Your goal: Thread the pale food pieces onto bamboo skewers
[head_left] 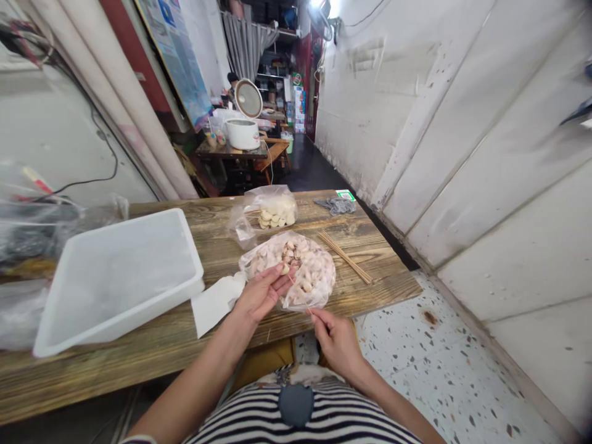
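Observation:
Between the thumb and fingers of my left hand [264, 293] is a pale garlic clove [285, 269]. My right hand [333, 338] pinches the near end of a thin wooden skewer [309, 308]. The skewer slants up toward the clove; whether its tip has gone in is too small to tell. Both hands are over the near side of an open plastic bag [319, 262] full of garlic cloves, some with purplish skin. Behind it lies a clear bag [272, 206] with pale pieces on skewers. A bundle of loose skewers [345, 257] rests to the right.
A white plastic tray [124, 277] takes up the left of the wooden table [217, 246]. White paper [217, 302] lies beside my left wrist. Crumpled grey gloves [340, 205] and a green-edged card [345, 195] are at the far right. Beyond stands a white rice cooker [243, 134], lid raised.

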The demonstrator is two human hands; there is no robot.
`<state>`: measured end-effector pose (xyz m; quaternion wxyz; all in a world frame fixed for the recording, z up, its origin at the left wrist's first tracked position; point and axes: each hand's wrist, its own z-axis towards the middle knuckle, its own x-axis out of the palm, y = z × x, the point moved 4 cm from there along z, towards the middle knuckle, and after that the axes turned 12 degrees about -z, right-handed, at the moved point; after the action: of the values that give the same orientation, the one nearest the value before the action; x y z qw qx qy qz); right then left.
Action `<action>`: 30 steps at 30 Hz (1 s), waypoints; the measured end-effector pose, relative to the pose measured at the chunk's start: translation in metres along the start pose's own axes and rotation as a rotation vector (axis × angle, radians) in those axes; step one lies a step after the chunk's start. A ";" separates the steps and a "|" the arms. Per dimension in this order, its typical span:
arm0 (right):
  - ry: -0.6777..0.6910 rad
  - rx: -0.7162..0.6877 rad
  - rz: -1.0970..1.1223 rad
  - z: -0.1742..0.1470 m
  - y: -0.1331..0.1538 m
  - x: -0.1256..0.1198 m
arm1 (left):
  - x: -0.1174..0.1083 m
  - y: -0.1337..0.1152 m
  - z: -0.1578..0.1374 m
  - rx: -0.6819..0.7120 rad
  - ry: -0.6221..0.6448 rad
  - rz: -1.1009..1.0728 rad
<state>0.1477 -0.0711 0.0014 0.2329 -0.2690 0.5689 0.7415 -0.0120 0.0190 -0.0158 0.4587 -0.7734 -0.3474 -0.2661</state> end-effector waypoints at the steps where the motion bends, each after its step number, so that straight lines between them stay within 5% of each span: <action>1: 0.000 -0.001 -0.004 0.000 0.000 0.000 | 0.000 0.000 0.000 0.001 0.000 -0.003; 30: -0.014 -0.058 -0.087 -0.002 0.008 -0.005 | 0.004 0.011 -0.014 -0.055 0.000 -0.057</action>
<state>0.1466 -0.0750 0.0107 0.2609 -0.2950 0.5332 0.7487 -0.0028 0.0041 -0.0125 0.4296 -0.7755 -0.3618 -0.2884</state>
